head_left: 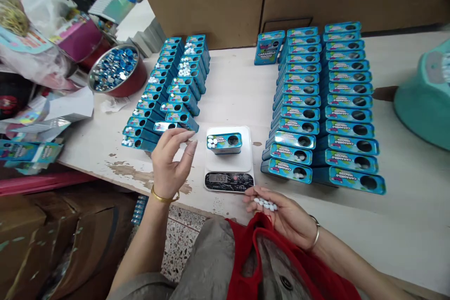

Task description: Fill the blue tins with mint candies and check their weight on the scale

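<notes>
A blue candy tin (225,151) stands on a white digital scale (246,138), with a few white candies on the left of its lid and a dark round hole on the right. The scale's display seems to read 1453. To the left of the scale I hold up my left hand (172,161), thumb and index finger bent and slightly apart, with nothing visible between them. My right hand (286,215) is cupped palm up near the table's front edge, below the scale. Several white candies (266,204) lie along its fingers.
Two rows of blue tins (297,112) stand at the right, and two more rows (151,98) with candies on their lids at the left. A red bowl of blue-and-silver pieces (137,72) sits back left. A teal object (422,98) stands far right; cardboard boxes (211,4) line the back.
</notes>
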`<state>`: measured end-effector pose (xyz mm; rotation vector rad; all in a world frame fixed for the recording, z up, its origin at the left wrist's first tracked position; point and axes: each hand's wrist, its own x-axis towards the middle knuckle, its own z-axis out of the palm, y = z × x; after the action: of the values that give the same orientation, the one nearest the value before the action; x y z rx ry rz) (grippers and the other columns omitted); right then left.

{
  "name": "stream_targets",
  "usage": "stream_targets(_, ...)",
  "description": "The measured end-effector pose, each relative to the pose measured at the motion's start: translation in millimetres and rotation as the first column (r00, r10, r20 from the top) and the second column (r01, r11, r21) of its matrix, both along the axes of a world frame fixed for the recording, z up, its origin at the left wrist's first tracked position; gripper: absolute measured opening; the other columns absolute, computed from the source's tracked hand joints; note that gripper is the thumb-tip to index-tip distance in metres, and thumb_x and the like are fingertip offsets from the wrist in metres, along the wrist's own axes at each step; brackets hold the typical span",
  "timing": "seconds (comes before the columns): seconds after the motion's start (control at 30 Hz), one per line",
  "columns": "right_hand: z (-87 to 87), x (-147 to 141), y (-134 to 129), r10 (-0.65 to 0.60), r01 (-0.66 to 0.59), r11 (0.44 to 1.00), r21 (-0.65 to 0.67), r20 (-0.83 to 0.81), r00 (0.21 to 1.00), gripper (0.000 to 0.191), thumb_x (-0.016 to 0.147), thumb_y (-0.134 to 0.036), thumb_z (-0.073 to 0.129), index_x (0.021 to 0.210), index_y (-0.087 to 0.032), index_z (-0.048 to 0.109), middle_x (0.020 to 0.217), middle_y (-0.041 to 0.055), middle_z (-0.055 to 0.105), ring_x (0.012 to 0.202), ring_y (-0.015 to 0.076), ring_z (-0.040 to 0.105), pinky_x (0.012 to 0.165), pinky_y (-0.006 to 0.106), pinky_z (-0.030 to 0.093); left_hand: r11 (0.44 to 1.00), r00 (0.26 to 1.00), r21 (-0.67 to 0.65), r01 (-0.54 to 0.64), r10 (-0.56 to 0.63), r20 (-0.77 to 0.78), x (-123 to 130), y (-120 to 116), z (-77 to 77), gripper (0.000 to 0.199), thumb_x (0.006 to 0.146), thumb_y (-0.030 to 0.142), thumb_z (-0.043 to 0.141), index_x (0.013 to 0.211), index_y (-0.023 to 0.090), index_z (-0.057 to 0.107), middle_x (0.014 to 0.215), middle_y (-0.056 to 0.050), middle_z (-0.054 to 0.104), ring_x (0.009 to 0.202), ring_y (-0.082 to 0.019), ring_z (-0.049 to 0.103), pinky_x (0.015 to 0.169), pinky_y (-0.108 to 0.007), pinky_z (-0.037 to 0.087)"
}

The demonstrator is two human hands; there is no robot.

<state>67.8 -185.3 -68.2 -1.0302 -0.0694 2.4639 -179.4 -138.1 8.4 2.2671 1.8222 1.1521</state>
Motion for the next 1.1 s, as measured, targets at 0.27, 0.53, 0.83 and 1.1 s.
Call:
stream_targets(0.27, -14.6, 8, -9, -0.001, -0.001, 0.997, 0.077, 0.038, 0.999, 0.019, 0.077, -0.033, 0.071, 0.084, -0.016, 0.069, 0.081, 0.0034, 0.066, 0.062, 0.0076, 0.055, 0.06, 0.018, 0.046, 1.0, 1.0, -0.026, 0.009, -0.008, 0.012, -8, 2, -12.6, 0.018, 0.089, 0.026, 0.056, 0.105, 0.02, 0.063, 0.098, -0.005, 0.063, 0.084, -0.013, 0.058, 0.075, -0.028, 0.052)
stream_targets(0.53, -12.8, 16, -11, 0.042, -0.046, 0.997, 0.067, 0.05, 0.998, 0.024, 0.074, -0.028, 0.073, 0.093, -0.016, 0.066, 0.087, 0.0037, 0.067, 0.065, 0.0081, 0.057, 0.061, 0.017, 0.046, 0.998, 0.999, -0.063, 0.025, -0.023, 0.039, -10, -3, -22.1, 0.019, 0.09, 0.024, 0.055, 0.107, 0.02, 0.062, 0.097, -0.004, 0.061, 0.081, -0.012, 0.057, 0.072, -0.027, 0.051)
stream_targets(0.83, 0.6, 4, -5, 0.123, -0.157, 0.963, 0.218, 0.163, 0.979, 0.028, 0.076, -0.038, 0.072, 0.089, -0.015, 0.062, 0.072, 0.0001, 0.063, 0.047, 0.0026, 0.041, 0.042, 0.015, 0.029, 0.997, 0.957, -0.06, 0.057, -0.072, -0.281, -2, -4, -31.4, 0.045, 0.088, 0.04, 0.057, 0.129, 0.024, 0.049, 0.13, -0.011, 0.054, 0.12, -0.025, 0.049, 0.1, -0.046, 0.039)
stream_targets(1.1, 62.1, -13, 63, 0.154, -0.359, 0.716, 0.598, 0.366, 0.918, 0.037, 0.083, -0.053, 0.056, 0.088, -0.017, 0.054, 0.053, -0.0075, 0.047, 0.037, 0.0023, 0.027, 0.038, 0.018, 0.014, 0.997, 0.925, -0.054, 0.062, -0.078, -0.371, 18, -3, -48.7, 0.05, 0.093, 0.038, 0.046, 0.14, 0.024, 0.038, 0.149, -0.011, 0.036, 0.142, -0.027, 0.023, 0.114, -0.05, 0.017)
